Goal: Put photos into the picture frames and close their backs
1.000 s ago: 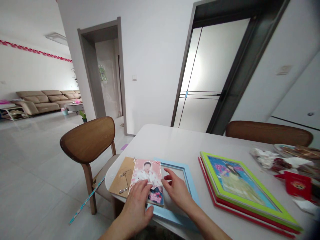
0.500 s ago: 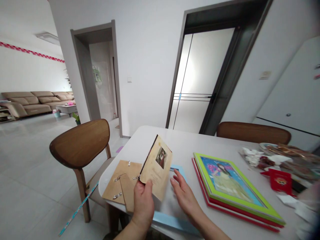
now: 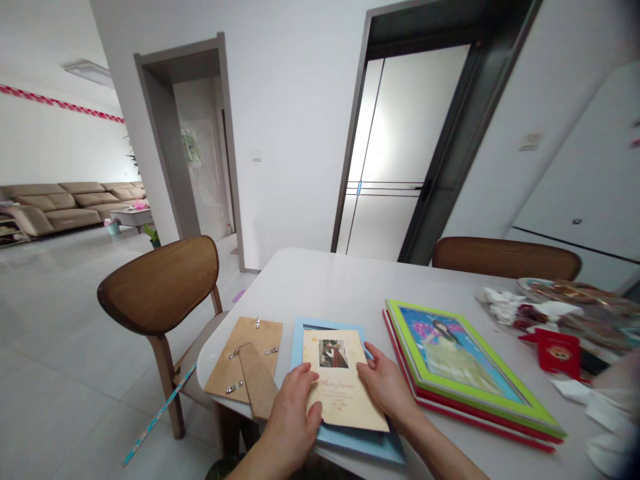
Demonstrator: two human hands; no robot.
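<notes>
A cream photo frame insert card [image 3: 340, 390] with a small picture and printed lettering lies over a light blue photo frame [image 3: 297, 343]. My left hand [image 3: 295, 410] has its fingers and thumb at the card's left edge. On the right edge, my right hand [image 3: 385, 380] grips with its thumb and fingers. A dark edge shows beneath the card, and the card covers most of the frame's opening. Left of it lies a brown backing board [image 3: 250, 333] with metal clips and a stand leg [image 3: 257, 383].
A green picture frame [image 3: 465, 360] rests on a red one [image 3: 480, 427] to the right. Beyond are a red packet [image 3: 559, 355], crumpled tissues [image 3: 500, 310] and plastic bags. Wooden chairs [image 3: 165, 287] stand at the white table [image 3: 340, 277]. A patterned blue strip [image 3: 155, 420] slants beside the left chair.
The card has come down from a tilted, raised position onto the blue frame. My right hand, apart from it before, now touches its right edge. My left hand has shifted slightly along the left edge.
</notes>
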